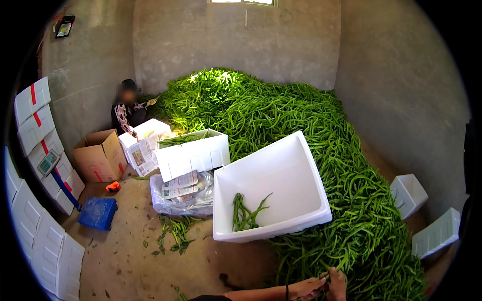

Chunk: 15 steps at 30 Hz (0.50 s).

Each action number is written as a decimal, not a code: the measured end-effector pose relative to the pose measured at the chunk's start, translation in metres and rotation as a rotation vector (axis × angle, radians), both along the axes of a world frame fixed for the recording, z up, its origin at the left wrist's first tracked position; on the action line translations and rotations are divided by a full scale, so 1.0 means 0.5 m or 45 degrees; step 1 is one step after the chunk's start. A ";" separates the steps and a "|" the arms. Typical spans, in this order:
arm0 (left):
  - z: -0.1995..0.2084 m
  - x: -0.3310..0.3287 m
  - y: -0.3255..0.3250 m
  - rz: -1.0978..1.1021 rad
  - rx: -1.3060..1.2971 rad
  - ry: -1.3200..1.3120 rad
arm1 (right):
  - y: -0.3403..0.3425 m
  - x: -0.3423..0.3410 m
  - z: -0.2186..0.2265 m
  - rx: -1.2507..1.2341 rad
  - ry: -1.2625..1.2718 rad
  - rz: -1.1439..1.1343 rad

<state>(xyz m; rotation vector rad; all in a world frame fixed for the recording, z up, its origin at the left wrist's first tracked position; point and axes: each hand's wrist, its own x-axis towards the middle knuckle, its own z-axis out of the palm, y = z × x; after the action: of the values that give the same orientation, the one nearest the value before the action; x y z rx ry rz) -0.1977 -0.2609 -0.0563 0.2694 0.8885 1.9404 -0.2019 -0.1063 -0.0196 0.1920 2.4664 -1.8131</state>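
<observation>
At the lower edge, my left hand (306,288), with a dark band at the wrist, and my right hand (337,285) meet over the near edge of a large heap of long green chili peppers (281,113). Both have curled fingers, closed around a few green chili peppers (325,275) that show between them. Just beyond my hands, a big white foam box (271,180) is tilted against the heap, its open side facing me. A small bunch of green chili peppers (244,213) lies in its lower left corner.
Left of the foam box are a plastic-lined crate (201,204), another foam box (193,163) with peppers and a cardboard box (99,156). A blue scale (98,213) and stacked foam boxes (50,246) line the left. A person (125,108) crouches at the heap's far left.
</observation>
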 end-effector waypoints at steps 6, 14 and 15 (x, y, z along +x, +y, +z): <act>-0.001 0.023 -0.034 -0.116 0.088 0.048 | 0.059 -0.067 -0.031 -0.815 -0.289 -0.559; 0.030 -0.100 -0.174 0.126 -0.654 1.202 | 0.169 -0.072 -0.044 -1.086 -0.066 -0.821; 0.056 -0.105 -0.191 0.247 -0.685 1.175 | 0.167 -0.071 -0.048 -1.111 -0.058 -0.890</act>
<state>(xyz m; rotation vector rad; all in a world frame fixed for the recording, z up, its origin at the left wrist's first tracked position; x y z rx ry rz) -0.2503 -0.3564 -0.0283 0.8029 2.0469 1.6246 -0.2376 -0.0230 -0.0437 1.0797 1.4149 -2.8783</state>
